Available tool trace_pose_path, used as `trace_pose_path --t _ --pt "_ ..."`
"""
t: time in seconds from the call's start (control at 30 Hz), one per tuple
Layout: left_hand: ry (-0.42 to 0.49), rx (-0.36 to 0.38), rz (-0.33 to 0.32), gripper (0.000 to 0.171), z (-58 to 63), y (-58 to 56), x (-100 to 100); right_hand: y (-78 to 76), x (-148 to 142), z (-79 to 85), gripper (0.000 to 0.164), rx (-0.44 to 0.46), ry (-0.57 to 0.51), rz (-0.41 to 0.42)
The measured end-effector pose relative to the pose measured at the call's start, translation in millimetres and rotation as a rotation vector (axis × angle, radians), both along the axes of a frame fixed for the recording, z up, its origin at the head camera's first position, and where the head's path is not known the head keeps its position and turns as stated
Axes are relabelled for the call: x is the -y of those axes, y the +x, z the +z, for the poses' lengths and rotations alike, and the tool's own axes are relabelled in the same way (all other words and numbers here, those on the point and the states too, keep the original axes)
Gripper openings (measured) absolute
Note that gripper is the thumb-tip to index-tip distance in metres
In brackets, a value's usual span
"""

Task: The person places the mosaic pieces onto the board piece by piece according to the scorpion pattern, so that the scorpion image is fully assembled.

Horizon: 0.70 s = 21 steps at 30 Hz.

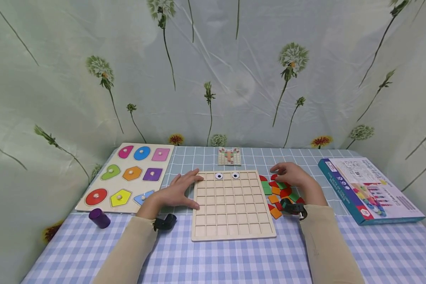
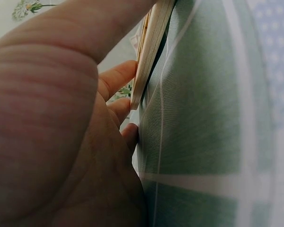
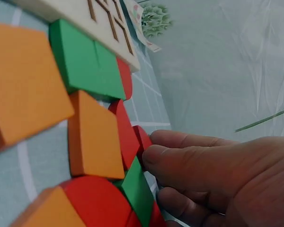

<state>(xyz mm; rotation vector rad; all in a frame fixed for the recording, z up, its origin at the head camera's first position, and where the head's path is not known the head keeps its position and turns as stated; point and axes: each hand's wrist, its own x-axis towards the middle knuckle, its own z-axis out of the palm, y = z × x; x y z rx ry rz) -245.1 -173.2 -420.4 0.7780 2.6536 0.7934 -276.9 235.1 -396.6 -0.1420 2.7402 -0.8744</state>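
A pale wooden grid board (image 1: 234, 205) with two googly-eye pieces (image 1: 227, 176) in its top row lies in the middle. My left hand (image 1: 179, 191) rests at its left edge, thumb and fingers spread; the left wrist view shows the fingertips against the board's side (image 2: 151, 56). Right of the board, my right hand (image 1: 292, 175) is over loose red, green and orange wooden pieces. Its thumb and index finger pinch a small red piece (image 3: 141, 138) at the far side of the pile. Nearby lie a green piece (image 3: 87, 61) and an orange piece (image 3: 95, 137).
A small pattern card (image 1: 229, 156) lies behind the board. To the left are a knobbed shape puzzle (image 1: 106, 185) and a purple cylinder (image 1: 99, 218). A flat blue-edged box (image 1: 370, 191) lies at the right. A flowered curtain (image 1: 241, 79) hangs behind the table.
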Motion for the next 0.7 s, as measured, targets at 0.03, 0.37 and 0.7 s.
trace_pose_path --t 0.03,0.37,0.7 --pt "0.0 0.002 0.0 0.089 0.1 0.0 0.0 -0.5 -0.3 -0.8 0.038 -0.003 0.002 -0.001" --pt "0.002 0.002 -0.002 0.089 1.8 0.4 -0.5 -1.8 0.4 -6.0 0.027 -0.025 0.007 -0.039" --pt "0.002 0.009 0.002 0.089 0.9 0.1 -0.5 -0.7 2.1 -3.8 0.024 -0.026 -0.007 -0.056"
